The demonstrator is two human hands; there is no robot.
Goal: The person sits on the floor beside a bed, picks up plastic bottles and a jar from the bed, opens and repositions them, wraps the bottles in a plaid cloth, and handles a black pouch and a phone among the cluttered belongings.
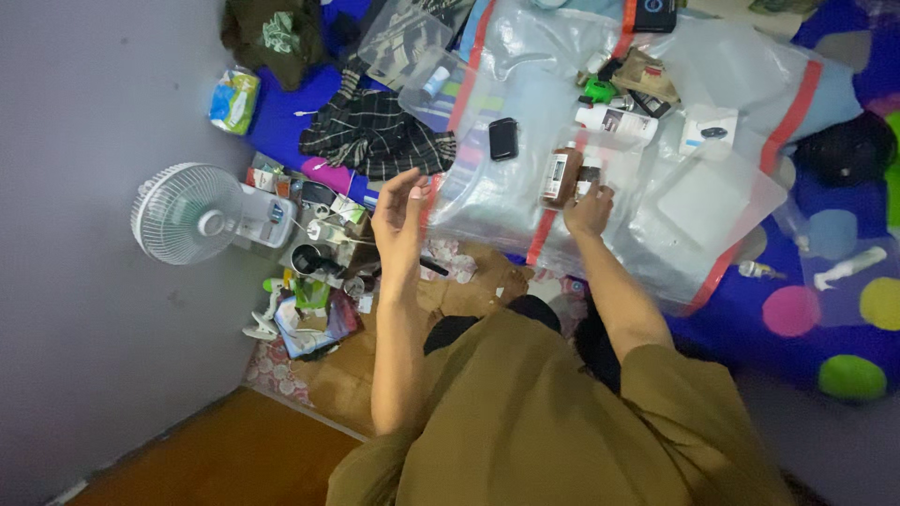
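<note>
My right hand (589,210) reaches onto a large clear plastic bag with red stripes (553,141) spread over the bed and closes around a small dark bottle with a white label. A taller brown bottle (561,172) stands just left of it. My left hand (400,208) is raised near the bag's left edge, fingers apart, holding nothing. A black phone (502,138) lies on the bag beyond both hands.
A white bottle (614,122), a green item (600,91) and small boxes lie on the bag. A plaid cloth (375,131) sits at the left. A white fan (197,214) and floor clutter stand by the wall. The blue bedsheet with coloured dots (825,309) extends right.
</note>
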